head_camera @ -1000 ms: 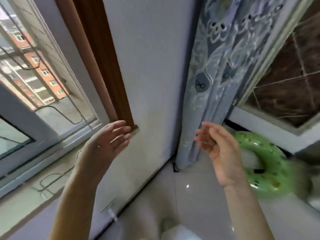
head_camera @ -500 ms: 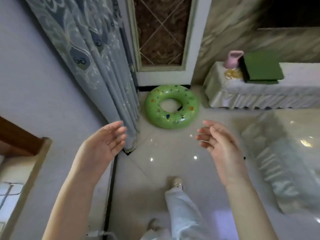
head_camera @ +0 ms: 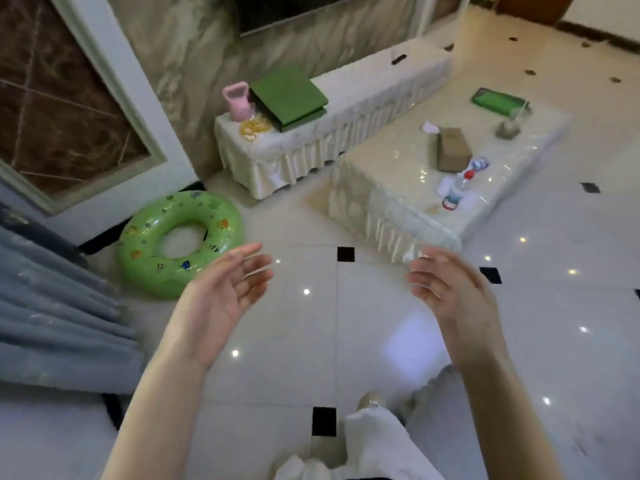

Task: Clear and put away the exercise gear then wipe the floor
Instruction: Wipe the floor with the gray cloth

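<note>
Both hands, left [head_camera: 221, 299] and right [head_camera: 450, 303], hold nothing, fingers loosely spread; a green ring [head_camera: 180, 242] lies just beyond the left fingertips.

No text, brand, number or sign can be read here. The bottle [head_camera: 456, 191] lying on the low table [head_camera: 391, 188] has a label, but it is too small and blurred to make out. The swim ring [head_camera: 145, 252] on the floor left of that table shows only small coloured pictures, no letters.
</note>
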{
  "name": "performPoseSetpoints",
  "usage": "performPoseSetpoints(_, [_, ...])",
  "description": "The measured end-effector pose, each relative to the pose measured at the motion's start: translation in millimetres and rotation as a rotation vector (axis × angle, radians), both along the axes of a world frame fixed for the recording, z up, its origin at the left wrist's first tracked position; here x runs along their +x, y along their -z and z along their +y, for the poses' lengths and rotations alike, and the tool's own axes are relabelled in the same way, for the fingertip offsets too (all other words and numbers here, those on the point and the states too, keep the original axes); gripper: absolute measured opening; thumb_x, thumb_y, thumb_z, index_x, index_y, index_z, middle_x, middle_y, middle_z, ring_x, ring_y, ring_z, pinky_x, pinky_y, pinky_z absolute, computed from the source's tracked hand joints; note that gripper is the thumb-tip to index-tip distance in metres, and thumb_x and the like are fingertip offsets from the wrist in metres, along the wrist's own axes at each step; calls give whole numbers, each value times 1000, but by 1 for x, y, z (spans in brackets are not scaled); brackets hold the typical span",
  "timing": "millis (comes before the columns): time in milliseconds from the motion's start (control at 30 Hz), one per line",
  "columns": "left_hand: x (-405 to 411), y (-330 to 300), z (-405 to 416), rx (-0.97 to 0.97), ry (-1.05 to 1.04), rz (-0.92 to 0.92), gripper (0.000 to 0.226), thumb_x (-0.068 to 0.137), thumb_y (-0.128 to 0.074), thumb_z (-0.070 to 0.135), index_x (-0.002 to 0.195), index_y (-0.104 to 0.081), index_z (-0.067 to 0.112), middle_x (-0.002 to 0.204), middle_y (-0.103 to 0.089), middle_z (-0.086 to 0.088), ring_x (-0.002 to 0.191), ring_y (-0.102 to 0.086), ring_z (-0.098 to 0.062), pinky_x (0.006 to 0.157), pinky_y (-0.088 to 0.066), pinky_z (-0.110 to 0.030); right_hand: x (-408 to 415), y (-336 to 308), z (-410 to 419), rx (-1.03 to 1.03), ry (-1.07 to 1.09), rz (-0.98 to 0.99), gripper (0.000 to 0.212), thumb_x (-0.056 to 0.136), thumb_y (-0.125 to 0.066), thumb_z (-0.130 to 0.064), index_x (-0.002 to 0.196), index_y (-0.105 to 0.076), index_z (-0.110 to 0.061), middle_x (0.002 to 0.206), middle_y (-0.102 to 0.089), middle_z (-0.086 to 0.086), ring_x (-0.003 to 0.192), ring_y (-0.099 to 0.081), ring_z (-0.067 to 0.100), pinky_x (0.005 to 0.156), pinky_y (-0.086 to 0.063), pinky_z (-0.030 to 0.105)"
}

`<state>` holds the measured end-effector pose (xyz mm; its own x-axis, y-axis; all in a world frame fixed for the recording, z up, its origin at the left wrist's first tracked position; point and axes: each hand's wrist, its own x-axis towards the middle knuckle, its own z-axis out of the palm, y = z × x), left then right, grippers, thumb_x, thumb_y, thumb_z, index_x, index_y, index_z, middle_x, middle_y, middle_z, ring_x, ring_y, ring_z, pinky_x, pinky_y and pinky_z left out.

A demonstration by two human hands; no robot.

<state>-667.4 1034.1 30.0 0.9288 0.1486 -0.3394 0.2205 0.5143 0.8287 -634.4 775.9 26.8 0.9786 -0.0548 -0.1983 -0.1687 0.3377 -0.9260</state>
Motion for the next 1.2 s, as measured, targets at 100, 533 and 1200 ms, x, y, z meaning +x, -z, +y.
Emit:
performPoseSetpoints(100, [43, 4, -50, -15, 111, 16, 78, 27, -90, 42, 96, -69, 12, 87, -71, -5, 76, -68, -13, 66, -55, -20, 12, 0, -56, -40, 132, 22, 22, 93, -47, -11, 88, -68, -16, 73, -68, 0, 68, -63, 14, 61, -49, 17])
performPoseSetpoints(533, [188, 11, -247, -39, 406, 87, 26, 76, -51, 20, 72, -76, 16, 80, -70, -3, 69, -66, -13, 64, -54, -20, 68, 13, -218, -70, 415, 85, 21, 94, -45, -6, 94, -65, -12, 72, -68, -1, 65, -63, 12, 59, -49, 18])
performPoseSetpoints(1200, [452, 31, -453, 108, 864, 50, 33, 76, -53, 23, 104, -62, 8, 90, -68, -4, 77, -67, -13, 68, -55, -21, 250, 39, -369, 32, 827, 135, 20, 95, -45, -10, 94, -65, -11, 74, -68, 0, 66, -63, 13, 60, -49, 19])
